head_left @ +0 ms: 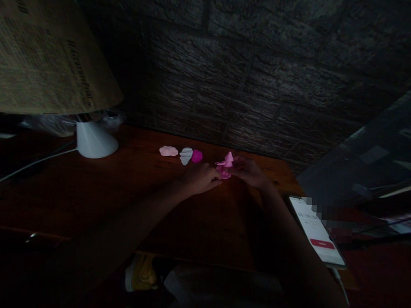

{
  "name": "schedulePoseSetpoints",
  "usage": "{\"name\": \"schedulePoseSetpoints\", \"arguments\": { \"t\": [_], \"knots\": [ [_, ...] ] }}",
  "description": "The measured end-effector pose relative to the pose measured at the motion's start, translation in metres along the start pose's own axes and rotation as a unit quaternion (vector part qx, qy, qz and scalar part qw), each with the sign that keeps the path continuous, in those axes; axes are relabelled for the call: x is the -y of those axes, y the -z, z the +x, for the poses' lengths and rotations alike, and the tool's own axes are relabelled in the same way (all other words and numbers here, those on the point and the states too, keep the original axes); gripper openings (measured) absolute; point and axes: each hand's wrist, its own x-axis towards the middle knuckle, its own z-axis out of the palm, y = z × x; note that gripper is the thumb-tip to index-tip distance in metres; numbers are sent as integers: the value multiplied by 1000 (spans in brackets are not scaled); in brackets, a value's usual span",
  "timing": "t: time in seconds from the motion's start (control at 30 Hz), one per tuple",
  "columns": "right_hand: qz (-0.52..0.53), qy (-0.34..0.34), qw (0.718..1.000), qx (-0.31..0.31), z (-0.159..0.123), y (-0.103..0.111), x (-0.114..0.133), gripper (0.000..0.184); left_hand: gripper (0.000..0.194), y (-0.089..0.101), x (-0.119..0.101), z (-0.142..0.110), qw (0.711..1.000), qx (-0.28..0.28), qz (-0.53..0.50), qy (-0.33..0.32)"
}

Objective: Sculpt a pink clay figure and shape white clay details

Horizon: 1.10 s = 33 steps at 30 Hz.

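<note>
Over the wooden table, my left hand (203, 178) is closed, its fingers pinching a pink petal-like piece (224, 173) at its left edge. My right hand (249, 171) is closed on the other side, its fingertips on a lighter pink, pointed piece (229, 160) just above. The two pink pieces touch or overlap; the dim light hides whether they are joined. Behind my left hand lie a magenta rounded piece (197, 156), a white ridged, fan-like piece (186, 156) and a pale pink oblong piece (168, 151), side by side in a row.
A table lamp with a newsprint shade (50, 54) and white base (96, 139) stands at the left, its white cord (25, 167) trailing left. A lit phone (314, 232) lies by the table's right edge. A dark brick-patterned wall (214, 75) rises behind the table (111, 194).
</note>
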Motion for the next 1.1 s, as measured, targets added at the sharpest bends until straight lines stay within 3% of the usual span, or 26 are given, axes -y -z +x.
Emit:
{"name": "schedulePoseSetpoints", "arguments": {
  "t": [0.6, 0.93, 1.1],
  "knots": [
    [45, -4, 999, 25, -3, 8, 3, 41, 13, -4, 3, 0, 1000, -30, -10, 3],
    [28, -4, 997, 68, -3, 9, 2, 38, 25, 1, 1, 1, 999, -31, -25, 19],
    [22, -5, 996, 85, -3, 8, 2, 39, 30, 4, 4, 1, 996, -46, -35, 61]
  ]
}}
